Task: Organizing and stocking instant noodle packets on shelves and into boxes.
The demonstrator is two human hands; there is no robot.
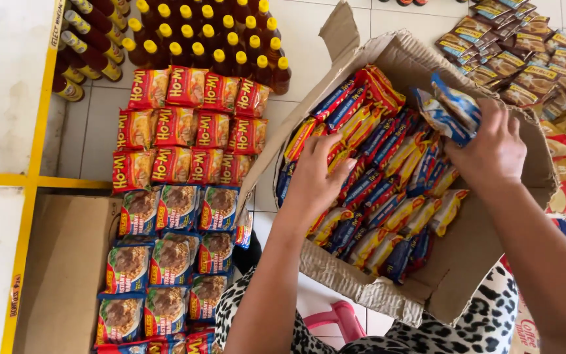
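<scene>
The cardboard box [486,255] is plain brown, packed with noodle packets [388,190] in red, yellow and blue. The packet in the right hand [492,154] is blue and white [450,111]. On the white tiled floor [93,131], red packets with yellow lettering [191,128] lie above blue-edged ones [165,255]. Bottles [204,39] are dark with yellow caps. Sachets [525,59] are brown and gold. The clothing [486,321] is leopard-spotted, black on white.

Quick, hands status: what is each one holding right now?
Left hand: reaching among packets in the box; grip cannot be told.
Right hand: closed on blue packets.
</scene>
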